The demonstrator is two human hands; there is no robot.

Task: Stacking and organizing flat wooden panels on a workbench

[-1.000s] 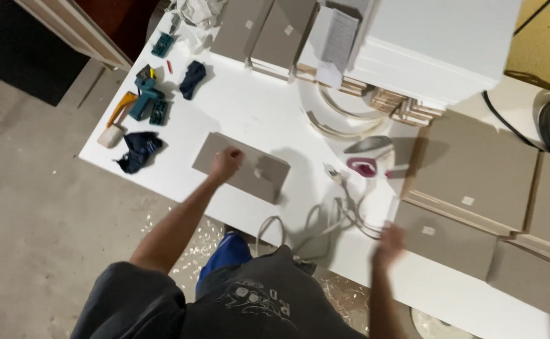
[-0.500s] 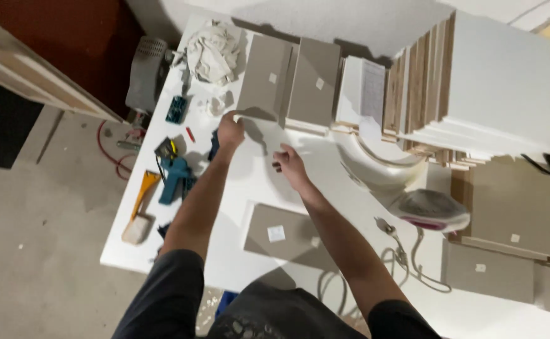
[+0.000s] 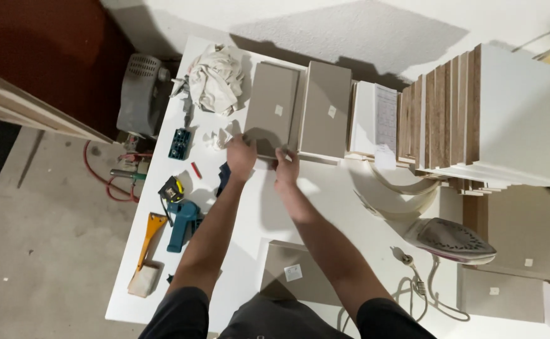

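Both my arms reach forward across a white table (image 3: 325,201). My left hand (image 3: 241,156) and my right hand (image 3: 287,167) rest on the near edge of a beige rectangular panel (image 3: 273,108) lying flat at the back of the table; my fingers curl over that edge. A second beige panel (image 3: 326,117) lies right beside it. Another beige panel (image 3: 290,271) with a small white sticker lies near my body, under my right forearm.
A crumpled white cloth (image 3: 215,78) lies left of the panels. Tools line the table's left edge: a blue tool (image 3: 182,223), an orange scraper (image 3: 150,235), a tape measure (image 3: 173,187). An iron (image 3: 454,240) with its cord sits right. Stacked boards (image 3: 476,113) stand back right.
The view has swung from the near panel toward the back of the table. Both hands left the near panel and cord area and reached forward onto the far beige panel's edge.
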